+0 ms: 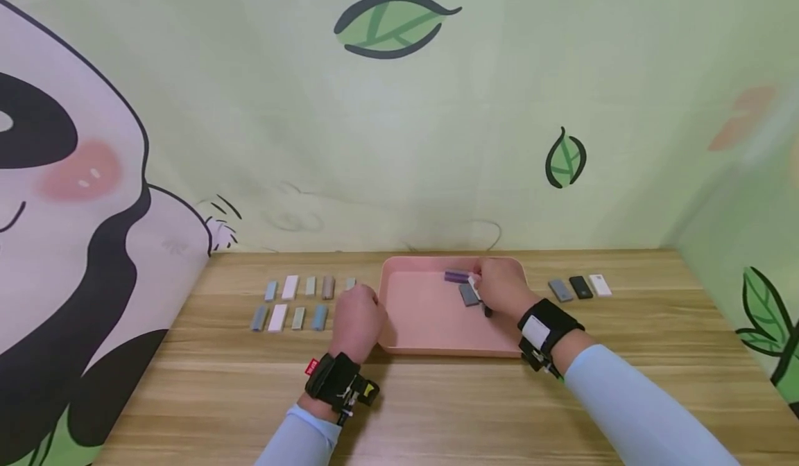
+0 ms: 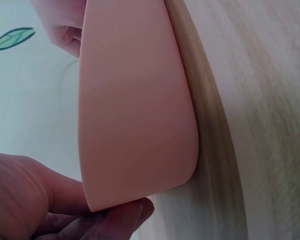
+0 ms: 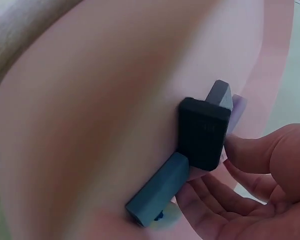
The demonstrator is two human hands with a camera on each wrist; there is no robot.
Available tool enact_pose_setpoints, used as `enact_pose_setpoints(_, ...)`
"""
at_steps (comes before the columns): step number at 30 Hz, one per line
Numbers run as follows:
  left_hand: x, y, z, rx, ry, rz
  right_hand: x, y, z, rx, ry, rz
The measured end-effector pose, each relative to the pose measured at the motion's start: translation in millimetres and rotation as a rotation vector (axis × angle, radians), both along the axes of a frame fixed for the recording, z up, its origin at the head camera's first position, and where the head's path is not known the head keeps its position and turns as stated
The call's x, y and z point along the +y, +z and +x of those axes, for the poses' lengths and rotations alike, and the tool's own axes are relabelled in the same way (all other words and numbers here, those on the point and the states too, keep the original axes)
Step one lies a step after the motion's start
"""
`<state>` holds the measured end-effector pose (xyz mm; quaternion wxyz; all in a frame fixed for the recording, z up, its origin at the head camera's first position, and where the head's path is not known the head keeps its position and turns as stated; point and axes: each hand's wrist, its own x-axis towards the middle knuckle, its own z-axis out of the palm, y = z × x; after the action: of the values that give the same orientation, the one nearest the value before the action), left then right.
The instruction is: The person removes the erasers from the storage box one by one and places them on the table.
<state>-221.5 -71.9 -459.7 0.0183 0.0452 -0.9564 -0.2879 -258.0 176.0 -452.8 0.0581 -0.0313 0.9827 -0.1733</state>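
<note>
Left hand (image 1: 358, 319) grips corner of pink tray (image 1: 424, 324) on counter (image 1: 449, 414). Right hand (image 1: 499, 287), fingers narrow beside black block (image 3: 204, 134) inside tray; pinch cannot be told. Step, judged: placing or adjusting block. Next move calls for steady tray.

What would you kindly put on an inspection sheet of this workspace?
Surface: wood-look tabletop, lying under the pink tray.
Job's things: in the tray, a purple piece, a grey piece, a black piece and a blue-grey piece.
Clutter: nothing seen beyond small pieces in two rows left of the tray and three pieces right of it.
Left hand: grips the tray's left side.
Right hand: fingers at the pieces inside the tray; whether it grips one is unclear.
Cables: nothing seen on the tabletop.
Surroundings: pale green backdrop with printed leaves and a panda.
</note>
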Motion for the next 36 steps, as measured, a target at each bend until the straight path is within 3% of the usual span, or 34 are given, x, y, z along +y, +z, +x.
enact_pose_setpoints(12, 2.1, 1.0, 0.5, 0.028, -0.009, -0.012, 2, -2.5, 3.5, -0.035, -0.021, -0.124)
enact_pose_setpoints(22, 1.4, 2.1, 0.7, -0.001, 0.007, 0.019, 4, -5.1, 5.4, 0.032, 0.030, -0.144)
enact_pose_setpoints(31, 1.7, 0.8, 0.2, -0.039, 0.012, 0.027, 13, 8.2, 12.4, -0.044, 0.025, -0.337)
enact_pose_setpoints(36, 1.1, 0.0, -0.4, -0.043, 0.008, 0.038, 23, 17.9, 17.2, -0.034, 0.021, -0.384)
